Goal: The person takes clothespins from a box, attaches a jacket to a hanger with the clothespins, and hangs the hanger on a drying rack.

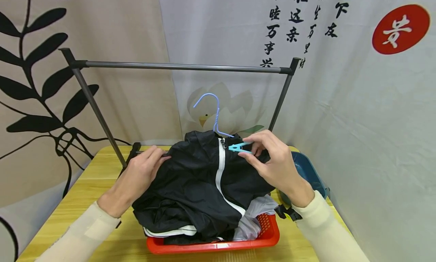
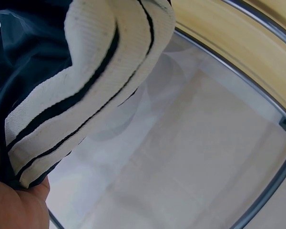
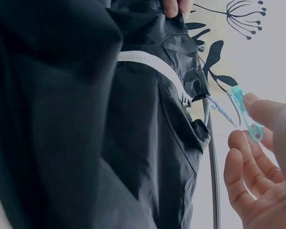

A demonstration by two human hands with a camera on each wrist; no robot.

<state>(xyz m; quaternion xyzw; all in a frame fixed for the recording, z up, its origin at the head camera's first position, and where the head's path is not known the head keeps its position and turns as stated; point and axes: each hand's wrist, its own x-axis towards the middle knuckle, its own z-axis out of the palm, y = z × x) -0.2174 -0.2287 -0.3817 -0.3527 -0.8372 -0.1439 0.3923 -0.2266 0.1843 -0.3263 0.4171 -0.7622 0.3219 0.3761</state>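
Observation:
A black jacket (image 1: 190, 179) with a white zipper strip hangs on a blue hanger (image 1: 217, 110), whose hook sticks up from the collar. My left hand (image 1: 141, 171) pinches the jacket's shoulder or sleeve cloth on the left side. In the left wrist view, striped white trim (image 2: 95, 76) runs along dark cloth beside the thumb. My right hand (image 1: 276, 162) holds a turquoise clothespin (image 1: 238, 147) by its handles between thumb and fingers. The clothespin's tip is in front of the jacket, right of the zipper; whether it touches the cloth I cannot tell.
Below the jacket, a red basket (image 1: 272, 231) on the wooden table (image 1: 98, 179) holds grey cloth (image 1: 252, 220) and dark clothes. Behind stands a metal rack with a horizontal bar (image 1: 184, 66). A dark blue bin (image 1: 308, 171) is at the right edge. A printed curtain covers the back.

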